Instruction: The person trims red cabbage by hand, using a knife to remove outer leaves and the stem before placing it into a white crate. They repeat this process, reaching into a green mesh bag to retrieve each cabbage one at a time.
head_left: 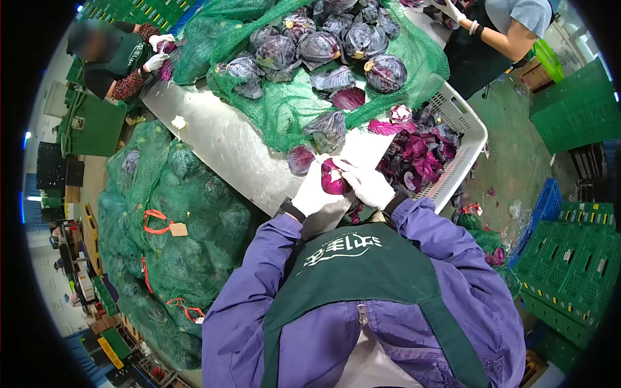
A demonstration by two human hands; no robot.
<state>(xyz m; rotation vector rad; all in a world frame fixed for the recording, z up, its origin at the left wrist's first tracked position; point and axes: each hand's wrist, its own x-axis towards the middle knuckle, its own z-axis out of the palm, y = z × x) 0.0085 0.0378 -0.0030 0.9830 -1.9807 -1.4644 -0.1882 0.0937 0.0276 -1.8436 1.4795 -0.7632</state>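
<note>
Between my two white-gloved hands is a red cabbage [333,183], its pale cut stem facing up. My left hand [312,193] is wrapped around its left side. From the right, my right hand [369,182] presses its fingers on the top and side of the same cabbage; whether it holds a tool too I cannot make out. Just beyond my hands lie loose cabbage leaves [300,159] on the metal table [223,145]. A green mesh net [291,119] is spread over the table, with several dark whole cabbages [320,48] on it.
A white crate [479,132] of torn purple leaves [424,152] stands at my right. Full green net sacks [187,239] are piled at my left. Two co-workers work across the table, one with gloved hands [155,61] on a cabbage. Green crates [566,258] are stacked at right.
</note>
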